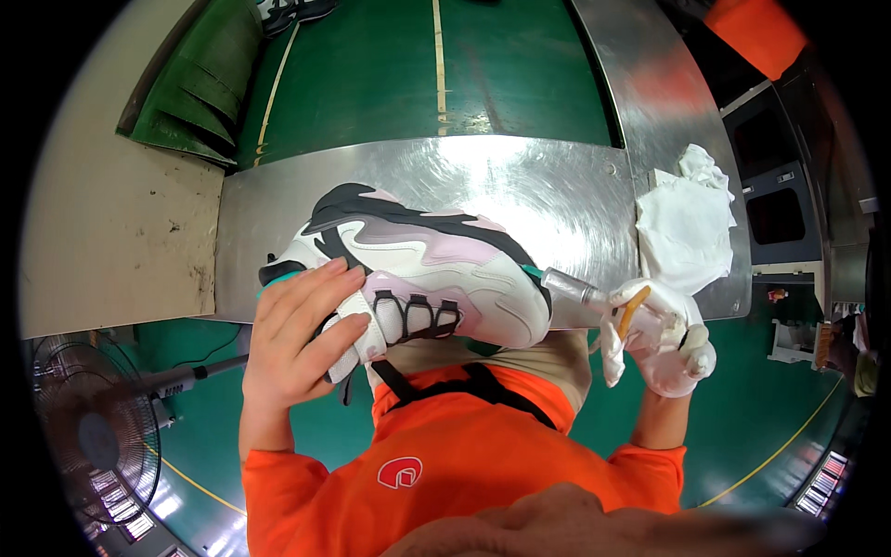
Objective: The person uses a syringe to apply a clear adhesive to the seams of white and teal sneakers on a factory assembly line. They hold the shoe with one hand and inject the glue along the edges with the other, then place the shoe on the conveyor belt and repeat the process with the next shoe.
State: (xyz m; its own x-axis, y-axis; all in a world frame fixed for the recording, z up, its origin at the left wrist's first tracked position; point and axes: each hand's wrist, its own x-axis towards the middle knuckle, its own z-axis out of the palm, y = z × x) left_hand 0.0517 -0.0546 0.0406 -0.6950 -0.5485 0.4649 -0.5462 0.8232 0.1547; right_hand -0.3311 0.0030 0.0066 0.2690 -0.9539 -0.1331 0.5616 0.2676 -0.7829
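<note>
The left hand (302, 325) holds the shoe (445, 265), the right hand (661, 342) a syringe (568, 286); the step seems work at the toe (522, 311), and the next move needs steady guiding.

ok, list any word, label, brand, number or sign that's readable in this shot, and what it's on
No readable words or numbers.
Orange shirt: red emblem with a white outline; a graphic, no letters I can make out.
Shoe: any small marks are too small to read.
Clear tube in the right hand: no readable marking.
Background near the rim: too small and blurred.
</note>
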